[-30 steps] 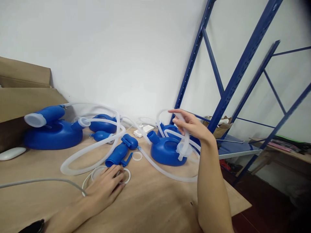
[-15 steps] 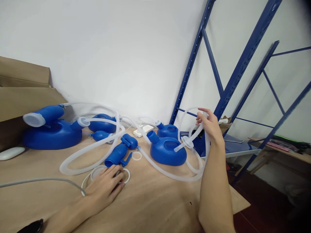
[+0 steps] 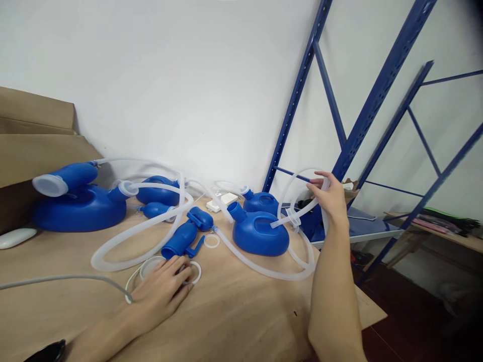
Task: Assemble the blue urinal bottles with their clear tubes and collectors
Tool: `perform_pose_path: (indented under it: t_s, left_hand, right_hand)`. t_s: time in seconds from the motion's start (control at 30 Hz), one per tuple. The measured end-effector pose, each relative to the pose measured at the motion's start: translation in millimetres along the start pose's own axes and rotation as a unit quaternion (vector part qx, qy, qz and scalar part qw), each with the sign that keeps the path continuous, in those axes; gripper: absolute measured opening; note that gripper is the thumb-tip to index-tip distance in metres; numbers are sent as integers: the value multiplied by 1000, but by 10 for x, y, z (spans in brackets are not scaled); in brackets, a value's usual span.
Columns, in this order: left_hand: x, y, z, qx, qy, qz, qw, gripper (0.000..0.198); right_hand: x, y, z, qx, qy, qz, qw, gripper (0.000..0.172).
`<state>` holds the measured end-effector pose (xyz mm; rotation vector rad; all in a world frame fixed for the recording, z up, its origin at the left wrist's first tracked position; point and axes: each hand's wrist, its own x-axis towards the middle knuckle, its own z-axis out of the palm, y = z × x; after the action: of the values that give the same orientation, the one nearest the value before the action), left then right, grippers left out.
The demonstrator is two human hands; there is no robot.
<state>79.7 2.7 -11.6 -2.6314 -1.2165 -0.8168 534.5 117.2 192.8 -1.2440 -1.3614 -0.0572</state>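
My left hand point(image 3: 166, 289) rests on the tabletop with fingers loosely bent, lying over a white ring point(image 3: 197, 272) and beside a white cap point(image 3: 148, 266). Just beyond it lies a blue plastic funnel-like piece point(image 3: 180, 240) with its mouth toward me. My right hand point(image 3: 331, 198) is raised at the right, its fingers round a translucent hose point(image 3: 307, 207). A clear lid point(image 3: 293, 217) sits on that hose, whose cut end lies over the handle of a blue jug point(image 3: 260, 240). The jug stands upright with an uncapped neck. My palm hides part of the hose.
More blue jugs point(image 3: 81, 213) with looped hoses point(image 3: 113, 256) stand at the left and back. A cardboard box point(image 3: 41, 156) is at the far left. A white power strip point(image 3: 222, 201) lies near the wall. Blue metal shelving point(image 3: 372, 90) rises at the right.
The lid on the hose has tilted and turned more edge-on. My right hand has shifted slightly right, its fingers now further apart. My left hand stays put.
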Motion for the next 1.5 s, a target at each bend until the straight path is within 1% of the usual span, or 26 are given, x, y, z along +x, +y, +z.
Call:
perform_pose_path:
  t_s: [0.07, 0.13, 0.23, 0.33, 0.4, 0.43, 0.5, 0.57, 0.6, 0.63, 0.7, 0.73, 0.8, 0.87, 0.93, 1.0, 1.03, 1.1, 1.2, 1.33, 1.4, 1.5]
  left_hand:
    - [4, 2, -6, -2, -3, 1, 1000, 25]
    - [9, 8, -13, -6, -6, 1, 1000, 25]
    - [16, 19, -22, -7, -9, -2, 1000, 24]
    - [22, 27, -35, -6, -19, -2, 1000, 22]
    - [29, 30, -50, -7, -24, -1, 1000, 21]
    - [33, 31, -59, -7, -26, -1, 1000, 21]
    - [42, 34, -77, -6, -28, 1, 1000, 21]
    - [50, 35, -91, -3, -35, 3, 999, 21]
    - [53, 36, -95, -2, -39, 4, 999, 21]
    - [53, 37, -96, -1, -42, 3, 999, 22]
    - [50, 36, -89, 1, -45, 5, 999, 22]
    - [45, 35, -82, 3, -43, 5, 999, 22]
    - [33, 31, -64, 8, -37, 6, 999, 22]
    - [20, 25, -46, 12, -32, 6, 999, 22]
    - [12, 21, -35, 15, -30, 8, 999, 21]
    - [13, 22, -35, 15, -28, 10, 999, 20]
    - [17, 25, -41, 15, -27, 11, 999, 20]
    - [31, 35, -63, 16, -30, 12, 999, 20]
    - [55, 55, -109, 25, -45, 14, 999, 20]
    - [67, 66, -141, 28, -61, 13, 998, 22]
    - [63, 62, -131, 22, -61, 13, 998, 22]
    - [52, 53, -96, 20, -56, 10, 998, 22]
  right_hand:
    - [-20, -126, 2, -27, 23, -71, 997, 44]
    - [-51, -275, -6, -45, 26, -126, 991, 38]
    - [-115, -506, 2, -39, 35, -168, 984, 33]
    - [-188, -709, 71, 6, 61, -204, 977, 30]
    - [-230, -805, 150, 35, 81, -227, 970, 33]
    - [-245, -833, 196, 47, 82, -237, 967, 38]
    - [-258, -838, 290, 63, 65, -247, 965, 55]
    - [-241, -766, 383, 59, 46, -253, 965, 68]
    - [-222, -703, 428, 47, 44, -256, 965, 70]
    - [-198, -627, 471, 28, 46, -258, 965, 67]
    - [-147, -450, 551, -21, 49, -259, 964, 56]
    - [-124, -357, 587, -45, 41, -253, 966, 53]
    - [-90, -174, 647, -80, 15, -218, 972, 52]
    - [-71, -1, 688, -106, -18, -165, 980, 59]
    - [-63, 162, 713, -149, -68, -97, 982, 69]
    - [-67, 317, 727, -202, -116, -27, 972, 78]
    - [-75, 390, 731, -224, -130, 3, 966, 81]
    - [-103, 527, 733, -249, -132, 48, 958, 84]
    - [-171, 695, 716, -269, -109, 108, 951, 87]
    - [-246, 816, 649, -281, -89, 192, 936, 95]
    - [-246, 820, 609, -281, -93, 206, 933, 100]
    - [-190, 753, 544, -278, -124, 189, 934, 107]
